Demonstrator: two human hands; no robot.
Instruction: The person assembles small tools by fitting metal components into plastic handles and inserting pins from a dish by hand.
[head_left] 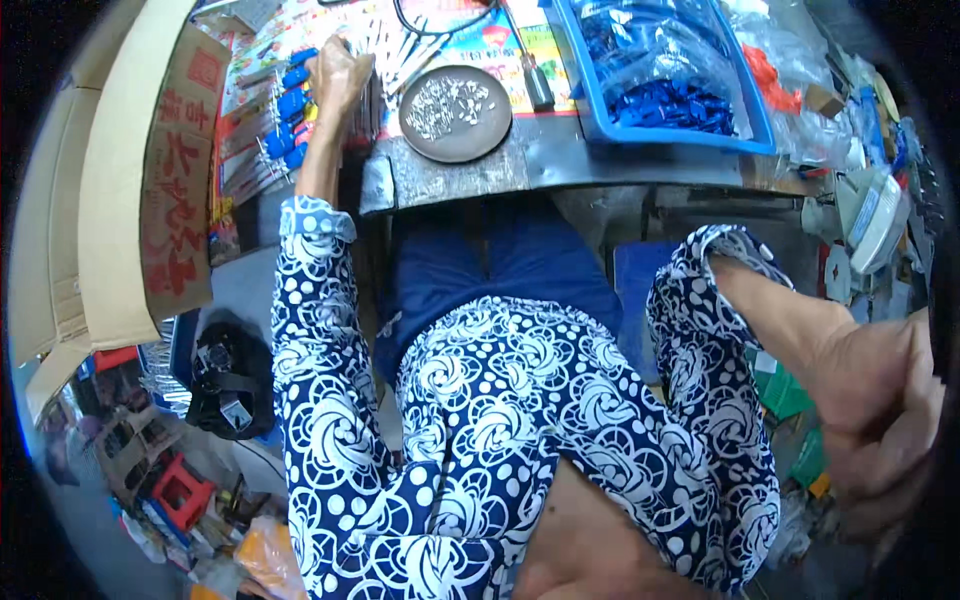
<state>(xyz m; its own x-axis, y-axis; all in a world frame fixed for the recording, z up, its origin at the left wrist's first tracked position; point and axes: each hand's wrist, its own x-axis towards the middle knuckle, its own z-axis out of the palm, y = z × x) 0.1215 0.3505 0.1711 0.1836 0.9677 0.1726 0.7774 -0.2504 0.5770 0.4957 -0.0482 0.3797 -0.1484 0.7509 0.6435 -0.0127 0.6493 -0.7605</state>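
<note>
My left hand (pixel 340 78) reaches to the far left of the table, its fingers bent down and closed beside a row of thin metal rods with blue plastic ends (pixel 291 103). What those fingertips grip is hidden. More slim silvery rods (pixel 402 52) lie just right of this hand. A round brown dish (pixel 457 143) sits nearby, with many small metal pieces (pixel 450 103) in it. Raised at the right, close to the camera, is my right hand (pixel 880 410). Its fingers are curled together, slightly blurred, and anything inside them cannot be made out.
A blue tray (pixel 680 141) at the back right holds bagged blue plastic parts (pixel 672 105). Left of it lies a screwdriver (pixel 537 82). An open cardboard box (pixel 150 190) stands by the table's left side. A red stool (pixel 184 493) is on the cluttered floor, lower left.
</note>
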